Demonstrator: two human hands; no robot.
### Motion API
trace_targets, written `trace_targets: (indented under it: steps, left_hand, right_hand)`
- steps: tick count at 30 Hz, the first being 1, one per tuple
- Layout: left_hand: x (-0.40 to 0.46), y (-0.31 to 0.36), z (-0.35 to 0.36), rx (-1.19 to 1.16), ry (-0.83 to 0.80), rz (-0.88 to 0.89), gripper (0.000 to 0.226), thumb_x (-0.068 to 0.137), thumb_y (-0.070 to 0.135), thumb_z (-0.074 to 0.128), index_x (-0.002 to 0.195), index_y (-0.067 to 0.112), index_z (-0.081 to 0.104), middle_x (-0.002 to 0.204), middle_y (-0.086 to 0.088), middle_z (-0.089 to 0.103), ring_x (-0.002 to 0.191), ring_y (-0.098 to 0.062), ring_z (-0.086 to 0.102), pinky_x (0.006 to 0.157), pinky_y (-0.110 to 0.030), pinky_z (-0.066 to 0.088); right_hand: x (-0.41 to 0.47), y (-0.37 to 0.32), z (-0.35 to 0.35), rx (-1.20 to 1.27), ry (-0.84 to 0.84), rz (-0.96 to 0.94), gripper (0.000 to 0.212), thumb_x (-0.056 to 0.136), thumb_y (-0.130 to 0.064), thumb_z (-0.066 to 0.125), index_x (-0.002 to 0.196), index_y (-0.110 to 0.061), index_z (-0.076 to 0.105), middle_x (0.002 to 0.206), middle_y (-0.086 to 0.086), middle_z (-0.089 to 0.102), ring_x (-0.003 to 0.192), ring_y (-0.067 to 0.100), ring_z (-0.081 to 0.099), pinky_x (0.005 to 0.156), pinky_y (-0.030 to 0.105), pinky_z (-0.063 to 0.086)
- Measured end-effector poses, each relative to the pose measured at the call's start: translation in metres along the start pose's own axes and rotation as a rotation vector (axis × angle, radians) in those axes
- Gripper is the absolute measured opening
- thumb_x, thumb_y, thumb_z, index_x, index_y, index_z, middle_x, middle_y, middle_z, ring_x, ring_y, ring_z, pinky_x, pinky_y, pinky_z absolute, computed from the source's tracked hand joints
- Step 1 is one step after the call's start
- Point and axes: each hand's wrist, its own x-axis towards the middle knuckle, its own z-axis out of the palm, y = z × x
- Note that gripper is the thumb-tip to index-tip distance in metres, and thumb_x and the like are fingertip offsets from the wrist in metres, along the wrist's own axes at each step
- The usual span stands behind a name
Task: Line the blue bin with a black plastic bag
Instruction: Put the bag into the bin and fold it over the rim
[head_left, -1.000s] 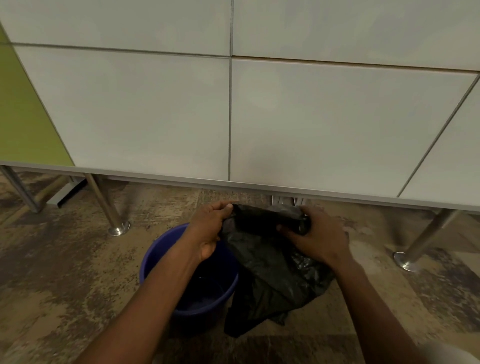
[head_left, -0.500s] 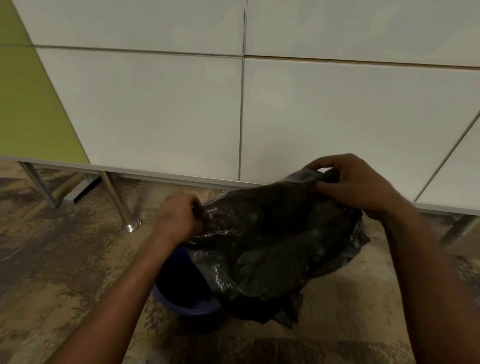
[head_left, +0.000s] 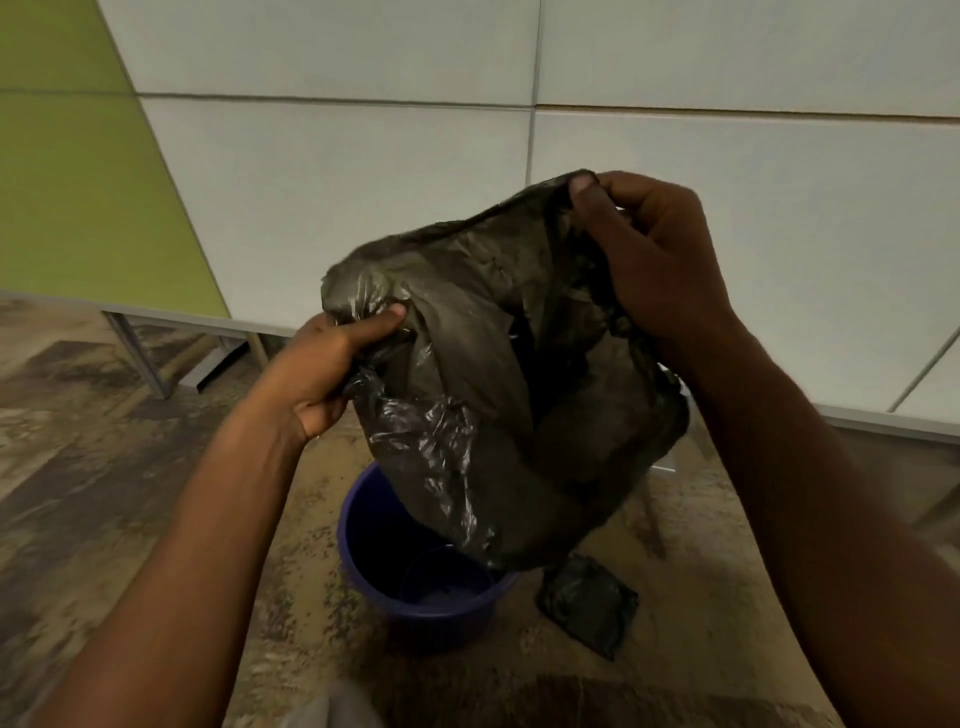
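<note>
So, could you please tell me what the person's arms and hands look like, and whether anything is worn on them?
Both forearms are bare as far as the frame shows: no sleeves or gloves. The left hand and right hand carry no rings, watch or bracelet that I can see. The nails look short and unpainted. A blurred pale patch at the bottom edge may be clothing, but I cannot tell.

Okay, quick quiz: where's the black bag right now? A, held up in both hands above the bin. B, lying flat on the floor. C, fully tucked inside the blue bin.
A: the left hand and right hand grip the black bag up over the blue bin, whose rim is bare.
</note>
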Motion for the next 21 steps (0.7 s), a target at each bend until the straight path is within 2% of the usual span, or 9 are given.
trace_targets:
  steps: [3,6,9,12,14,16,17,19,21]
  left_hand:
    - [-0.014,0.003,-0.005,0.150,0.084,0.120,0.038,0.086,0.039,0.081,0.119,0.022,0.075,0.114,0.001,0.081,0.104,-0.015,0.078,0.083,-0.030,0.064]
    - [-0.022,-0.009,-0.014,0.273,0.127,0.182,0.038,0.076,0.061,0.077,0.101,0.034,0.081,0.103,0.008,0.083,0.095,-0.008,0.079,0.074,-0.023,0.064]
    - [-0.028,-0.027,-0.032,0.362,0.132,0.243,0.035,0.080,0.071,0.068,0.098,0.044,0.080,0.100,0.013,0.082,0.091,-0.004,0.079,0.070,-0.020,0.063]
    - [-0.030,-0.059,-0.059,0.527,0.204,0.245,0.040,0.079,0.085,0.059,0.098,0.053,0.075,0.094,0.020,0.080,0.081,0.001,0.077,0.061,-0.014,0.059]
    - [-0.029,-0.090,-0.075,0.622,0.241,0.184,0.027,0.084,0.079,0.056,0.091,0.058,0.071,0.087,0.020,0.079,0.077,0.004,0.075,0.056,-0.012,0.056]
    - [-0.027,-0.125,-0.089,0.723,0.233,0.159,0.017,0.090,0.066,0.057,0.087,0.055,0.070,0.081,0.014,0.077,0.081,0.003,0.074,0.059,-0.011,0.053]
    - [-0.026,-0.140,-0.096,0.779,0.239,0.164,0.012,0.093,0.060,0.059,0.088,0.054,0.068,0.085,0.019,0.073,0.083,0.006,0.071,0.064,-0.012,0.050]
    - [-0.023,-0.160,-0.105,0.881,0.284,0.182,0.004,0.093,0.054,0.065,0.089,0.053,0.063,0.089,0.029,0.065,0.083,0.016,0.063,0.068,-0.014,0.044]
    - [-0.020,-0.171,-0.108,0.948,0.312,0.182,0.012,0.090,0.058,0.066,0.096,0.048,0.063,0.087,0.031,0.061,0.081,0.014,0.059,0.068,-0.015,0.043]
  right_hand:
    - [-0.011,0.001,0.017,0.068,0.028,0.061,0.038,0.105,-0.038,0.050,0.070,-0.042,0.064,0.064,-0.026,0.063,0.070,0.003,0.060,0.069,0.026,0.047]
    - [-0.031,0.020,0.031,0.107,0.035,0.157,0.040,0.106,-0.044,0.048,0.071,-0.043,0.069,0.068,-0.022,0.066,0.073,0.008,0.063,0.065,0.025,0.048]
    - [-0.060,0.050,0.043,0.129,0.018,0.255,0.032,0.106,-0.045,0.048,0.094,-0.034,0.076,0.084,-0.010,0.073,0.086,0.014,0.071,0.070,0.027,0.055]
    - [-0.096,0.082,0.064,-0.031,0.003,0.211,0.028,0.104,-0.050,0.044,0.102,-0.039,0.070,0.083,-0.019,0.069,0.084,-0.008,0.066,0.067,0.005,0.049]
    - [-0.125,0.109,0.076,-0.157,-0.043,0.213,0.029,0.103,-0.057,0.040,0.100,-0.045,0.065,0.076,-0.024,0.066,0.084,-0.018,0.061,0.069,0.000,0.045]
    - [-0.150,0.132,0.087,-0.173,-0.136,0.330,0.038,0.097,-0.076,0.029,0.099,-0.055,0.061,0.093,-0.032,0.066,0.087,-0.018,0.061,0.064,0.005,0.050]
    - [-0.160,0.145,0.092,-0.184,-0.173,0.381,0.039,0.093,-0.082,0.025,0.099,-0.063,0.058,0.099,-0.037,0.063,0.087,-0.016,0.063,0.060,0.006,0.052]
    - [-0.175,0.167,0.099,-0.260,-0.197,0.413,0.038,0.094,-0.083,0.021,0.099,-0.066,0.055,0.101,-0.042,0.060,0.084,-0.017,0.063,0.052,0.004,0.048]
    - [-0.183,0.181,0.106,-0.351,-0.209,0.419,0.039,0.098,-0.079,0.019,0.098,-0.063,0.055,0.098,-0.043,0.060,0.079,-0.018,0.063,0.045,0.010,0.046]
